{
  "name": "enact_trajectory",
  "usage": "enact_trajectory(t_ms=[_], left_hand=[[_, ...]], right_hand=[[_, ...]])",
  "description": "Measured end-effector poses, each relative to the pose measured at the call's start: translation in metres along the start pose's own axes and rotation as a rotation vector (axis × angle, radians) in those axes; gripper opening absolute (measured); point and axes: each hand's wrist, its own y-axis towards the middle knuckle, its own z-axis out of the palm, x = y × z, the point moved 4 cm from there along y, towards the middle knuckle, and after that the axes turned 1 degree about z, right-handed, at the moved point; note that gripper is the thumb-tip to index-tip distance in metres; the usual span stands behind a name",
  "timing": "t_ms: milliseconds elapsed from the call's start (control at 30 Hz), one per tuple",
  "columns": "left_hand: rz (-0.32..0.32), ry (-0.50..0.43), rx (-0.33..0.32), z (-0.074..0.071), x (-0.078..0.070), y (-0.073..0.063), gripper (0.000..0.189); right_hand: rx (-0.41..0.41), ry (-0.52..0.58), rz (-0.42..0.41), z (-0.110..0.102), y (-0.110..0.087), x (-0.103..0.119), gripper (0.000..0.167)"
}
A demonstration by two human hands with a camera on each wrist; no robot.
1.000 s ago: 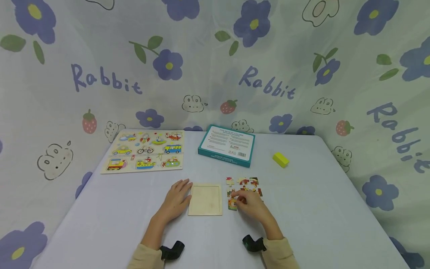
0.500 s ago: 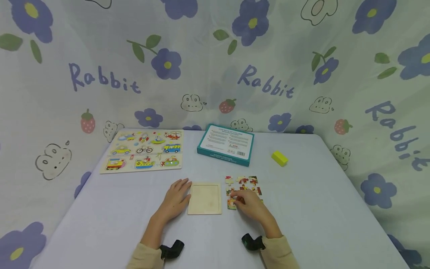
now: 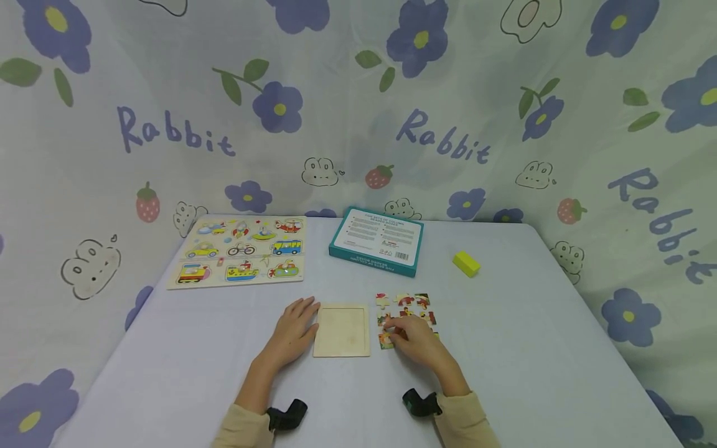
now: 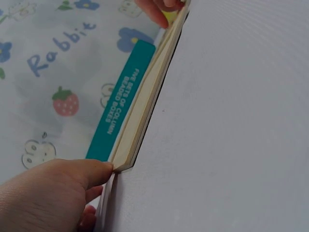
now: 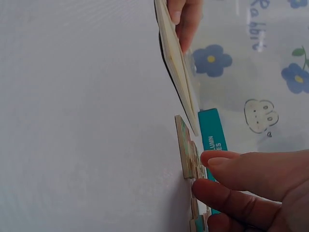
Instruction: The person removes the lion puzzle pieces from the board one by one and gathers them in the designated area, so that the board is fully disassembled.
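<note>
A square wooden puzzle tray (image 3: 342,333) with a raised rim lies flat in the middle of the table. My left hand (image 3: 291,333) rests along its left side, fingers extended; in the left wrist view the thumb (image 4: 99,171) touches the tray's near corner. Right of the tray lie several colourful jigsaw pieces (image 3: 406,300) in rough rows. My right hand (image 3: 417,341) is over the lower pieces, its fingers loosely bent, and covers some of them. The right wrist view shows the fingertips (image 5: 205,187) close beside the upright-looking edges of the pieces (image 5: 184,150), with nothing visibly held.
A picture board (image 3: 241,252) with vehicles lies at the back left. The teal and white box (image 3: 381,239) stands at the back middle. A yellow block (image 3: 467,264) lies to its right. Patterned cloth (image 3: 336,137) hangs behind the white table (image 3: 538,348).
</note>
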Motion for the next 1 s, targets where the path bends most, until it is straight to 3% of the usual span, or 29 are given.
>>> enact_trajectory(t_ms=[367, 733, 1000], left_hand=[[-0.002, 0.005, 0.016, -0.001, 0.002, 0.002, 0.046], [0.005, -0.004, 0.026, -0.001, 0.007, 0.004, 0.045], [-0.024, -0.037, 0.032, -0.002, 0.013, 0.01, 0.047]], right_hand=[[0.021, -0.009, 0.053, 0.003, 0.002, 0.0, 0.005], [0.015, -0.035, 0.029, 0.003, 0.005, -0.001, 0.005], [-0.03, 0.007, 0.001, -0.01, 0.01, -0.001, 0.011]])
